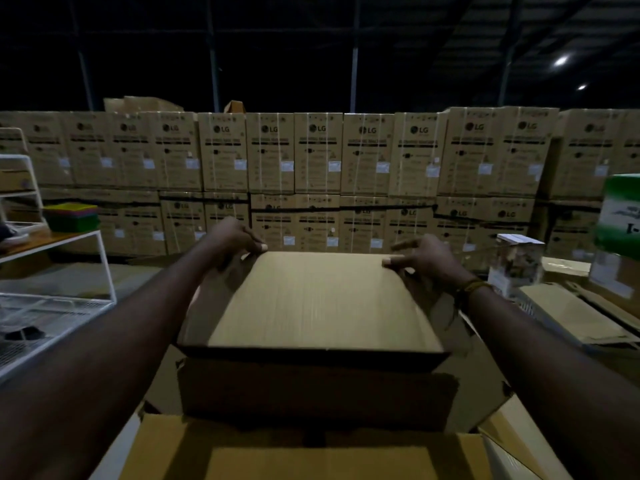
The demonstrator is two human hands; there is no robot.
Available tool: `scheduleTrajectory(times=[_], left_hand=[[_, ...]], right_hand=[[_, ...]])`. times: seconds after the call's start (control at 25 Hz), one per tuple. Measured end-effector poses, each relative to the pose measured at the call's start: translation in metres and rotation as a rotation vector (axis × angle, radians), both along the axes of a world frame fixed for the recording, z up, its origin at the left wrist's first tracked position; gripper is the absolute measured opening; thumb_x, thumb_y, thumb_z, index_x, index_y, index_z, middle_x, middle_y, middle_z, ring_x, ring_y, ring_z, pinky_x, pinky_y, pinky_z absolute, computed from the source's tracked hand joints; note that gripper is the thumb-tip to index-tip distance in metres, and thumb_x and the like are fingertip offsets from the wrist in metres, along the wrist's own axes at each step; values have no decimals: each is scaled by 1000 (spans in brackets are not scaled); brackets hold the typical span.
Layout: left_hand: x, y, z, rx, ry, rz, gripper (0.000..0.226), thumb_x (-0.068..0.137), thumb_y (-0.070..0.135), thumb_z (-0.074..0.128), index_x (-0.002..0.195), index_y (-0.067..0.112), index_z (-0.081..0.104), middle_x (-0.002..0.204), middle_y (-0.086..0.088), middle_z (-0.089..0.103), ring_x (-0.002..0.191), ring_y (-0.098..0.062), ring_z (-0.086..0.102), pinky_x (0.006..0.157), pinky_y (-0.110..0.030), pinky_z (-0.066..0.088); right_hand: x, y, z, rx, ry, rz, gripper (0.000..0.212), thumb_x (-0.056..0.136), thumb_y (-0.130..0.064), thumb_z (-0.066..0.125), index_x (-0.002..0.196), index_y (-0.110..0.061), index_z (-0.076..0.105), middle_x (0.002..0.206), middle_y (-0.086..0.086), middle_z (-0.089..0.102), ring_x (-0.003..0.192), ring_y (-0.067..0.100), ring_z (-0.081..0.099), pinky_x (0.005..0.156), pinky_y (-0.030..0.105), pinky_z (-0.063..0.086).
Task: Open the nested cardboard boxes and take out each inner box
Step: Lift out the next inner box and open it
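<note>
A brown inner cardboard box (318, 306) is raised in front of me, its closed top facing up, above the open outer box (277, 455) whose flaps spread out below. My left hand (232, 242) grips the inner box's far left corner, thumb on the top edge. My right hand (424, 258) holds the far right corner, fingers partly spread. The underside of the inner box is in shadow.
A white wire rack (52, 271) with coloured trays (72, 216) stands at the left. Flattened cardboard (568, 313), a small clear-windowed package (517, 265) and a green and white box (620, 216) lie at the right. A wall of stacked cartons (318, 157) fills the back.
</note>
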State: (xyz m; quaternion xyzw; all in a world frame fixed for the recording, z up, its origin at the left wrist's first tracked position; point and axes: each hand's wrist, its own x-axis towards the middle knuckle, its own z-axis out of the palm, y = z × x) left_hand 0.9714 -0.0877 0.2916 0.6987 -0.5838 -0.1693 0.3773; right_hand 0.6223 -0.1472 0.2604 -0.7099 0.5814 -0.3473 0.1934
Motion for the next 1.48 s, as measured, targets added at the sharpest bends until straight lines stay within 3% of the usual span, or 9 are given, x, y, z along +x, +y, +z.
scheduleTrajectory(times=[0.16, 0.28, 0.36, 0.6, 0.76, 0.88, 1.0, 1.2, 1.48], left_hand=[[0, -10, 13, 122, 10, 97, 16, 80, 18, 78, 93, 12, 71, 100, -5, 64, 108, -27, 56, 81, -40, 43], [7, -2, -13, 322, -71, 113, 33, 78, 23, 81, 107, 12, 67, 117, -11, 60, 112, -30, 52, 82, -42, 42], [5, 12, -36, 398, -73, 142, 39, 77, 24, 81, 112, 13, 69, 123, -11, 60, 117, -32, 52, 81, -43, 42], [-13, 50, -109, 254, -153, 95, 16, 85, 25, 74, 100, 30, 76, 110, 0, 71, 107, -24, 61, 100, -49, 45], [-34, 65, -140, 217, -397, 251, 22, 95, 47, 56, 109, 38, 71, 118, 3, 66, 118, -28, 54, 104, -57, 27], [-44, 68, -139, 338, -390, 121, 31, 96, 51, 52, 111, 31, 71, 109, 5, 65, 115, -25, 55, 105, -66, 22], [-47, 68, -118, 513, -371, -164, 40, 94, 50, 59, 118, 21, 71, 110, 3, 68, 104, -18, 60, 96, -43, 48], [-63, 58, -76, 867, -533, -436, 56, 98, 53, 49, 142, 19, 50, 138, -7, 58, 127, -29, 53, 110, -44, 40], [-74, 20, -61, 645, -623, -486, 49, 99, 38, 53, 146, 27, 43, 149, -2, 45, 133, -23, 44, 105, -42, 37]], right_hand=[[0, 3, 27, 141, -13, 58, 38, 79, -38, 80, 112, -20, 72, 124, 3, 68, 117, 23, 59, 105, 47, 46], [-3, 22, 1, 243, 87, 69, 36, 80, -45, 78, 110, -26, 73, 119, -2, 69, 107, 18, 60, 89, 37, 50], [0, 35, -26, 239, 106, 26, 42, 79, -52, 77, 113, -29, 71, 124, 0, 66, 113, 21, 56, 95, 41, 49], [28, 77, -96, 147, 469, -111, 64, 88, -73, 50, 144, -43, 47, 166, 11, 6, 149, 36, 11, 112, 65, 23], [34, 95, -119, 213, 507, -144, 61, 94, -72, 36, 148, -44, 42, 168, 9, -3, 153, 37, -2, 113, 73, 12], [35, 98, -115, 333, 583, -99, 61, 96, -71, 32, 148, -40, 43, 166, 10, 16, 151, 42, 2, 111, 77, 5], [33, 97, -100, 496, 617, 93, 68, 94, -72, 36, 150, -33, 41, 158, 7, 37, 148, 36, 25, 117, 66, 17], [41, 76, -55, 627, 797, 390, 71, 94, -70, 38, 156, -38, 24, 167, 0, 17, 153, 30, 12, 120, 57, 10], [66, 21, -28, 485, 926, 353, 78, 93, -66, 50, 155, -49, 7, 168, 4, -2, 152, 36, 7, 119, 62, 17]])
